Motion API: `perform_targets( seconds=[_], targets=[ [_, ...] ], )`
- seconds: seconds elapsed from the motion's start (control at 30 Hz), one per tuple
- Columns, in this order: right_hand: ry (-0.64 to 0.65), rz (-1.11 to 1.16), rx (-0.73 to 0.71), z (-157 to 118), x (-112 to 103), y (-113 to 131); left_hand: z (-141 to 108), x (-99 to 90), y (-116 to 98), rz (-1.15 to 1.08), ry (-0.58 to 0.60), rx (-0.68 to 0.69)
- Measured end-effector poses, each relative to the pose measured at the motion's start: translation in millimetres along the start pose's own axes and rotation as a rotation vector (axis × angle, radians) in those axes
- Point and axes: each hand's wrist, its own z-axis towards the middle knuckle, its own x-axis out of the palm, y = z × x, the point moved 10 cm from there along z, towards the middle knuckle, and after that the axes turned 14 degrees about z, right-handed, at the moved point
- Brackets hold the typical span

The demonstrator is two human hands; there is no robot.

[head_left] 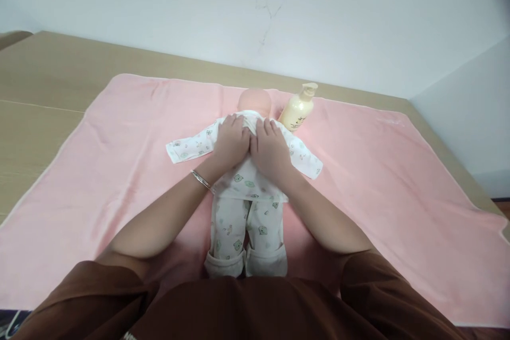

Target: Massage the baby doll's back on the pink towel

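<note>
A baby doll [255, 100] lies stretched out with its bald head away from me; no face shows. Its white printed shirt [249, 183] has both sleeves spread to the sides, and matching white pants [263, 228] cover the legs. My left hand [231, 141] rests on the upper part of the shirt, fingers lying over the fabric near the neck. Beside it, my right hand [271, 149] lies on the shirt too, fingers slightly spread, the thumbs close together. Small folds in the cloth show between the hands. A pale yellow pump bottle [298, 111] lies right of the doll's head, tilted.
Under the doll a pink blanket [370, 170] is spread with some wrinkles over a wooden table [43, 79]. A white wall [179, 10] rises behind the far edge, with another wall at the right. A silver bracelet [201, 179] circles my left wrist.
</note>
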Motion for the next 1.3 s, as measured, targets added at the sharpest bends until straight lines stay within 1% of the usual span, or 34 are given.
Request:
perform_targets(
  seconds=[0.07,0.13,0.2,0.3,0.37,0.43,0.47,0.53,0.6,0.67,0.7,0.77,0.83,0.97,1.03,1.17,1.23,1.3],
  targets=[
    [0.076,0.035,-0.024,-10.7,1.9,13.4,9.6,2.0,10.4,-0.044,0.032,-0.021],
    [0.132,0.092,-0.024,-12.5,1.4,17.0,11.2,2.0,12.2,-0.031,0.048,-0.03],
    [0.146,0.126,0.005,-3.9,-1.0,8.6,3.3,1.2,-0.9,0.039,0.057,0.025],
    [0.111,0.106,0.059,18.4,-3.8,-14.3,-17.5,2.0,-23.7,0.112,0.104,0.058],
    [0.08,0.064,0.079,29.5,-3.6,-25.6,-27.0,2.9,-31.0,0.101,0.154,0.037],
    [0.06,0.019,0.078,32.4,-2.3,-27.9,-27.4,2.8,-32.8,0.073,0.189,0.044],
    [0.056,-0.004,0.071,30.5,-1.5,-25.6,-23.8,1.8,-30.6,0.053,0.19,0.048],
    [0.059,-0.052,0.058,20.8,0.2,-16.3,-11.5,-2.0,-17.8,-0.004,0.155,0.023],
    [0.073,-0.088,0.033,6.0,2.2,-2.3,1.9,-3.4,3.1,-0.062,0.108,-0.052],
    [0.089,-0.103,-0.009,-8.5,3.9,12.9,11.1,-0.8,22.0,-0.095,0.069,-0.121],
    [0.095,-0.102,-0.027,-13.8,4.2,18.8,13.9,1.4,27.6,-0.091,0.053,-0.131],
    [0.098,-0.085,-0.046,-17.1,3.3,23.7,16.2,6.3,31.3,-0.046,0.023,-0.11],
    [0.099,-0.039,-0.022,-9.4,1.6,16.4,15.4,10.6,29.3,0.013,-0.004,-0.068],
    [0.09,0.086,0.073,21.8,-1.2,-16.7,12.2,14.3,23.8,0.063,-0.036,-0.02],
    [0.081,0.123,0.09,32.7,-1.1,-28.1,12.3,13.8,22.0,0.086,-0.032,-0.016],
    [0.072,0.109,0.092,36.9,-1.3,-33.8,10.7,10.4,15.6,0.133,0.02,-0.024],
    [0.102,0.095,0.093,36.2,-1.6,-33.2,4.7,6.9,7.4,0.154,0.045,-0.03],
    [0.162,0.085,0.084,35.6,-1.1,-31.2,-4.6,2.8,-5.4,0.16,0.066,-0.019]
  ],
)
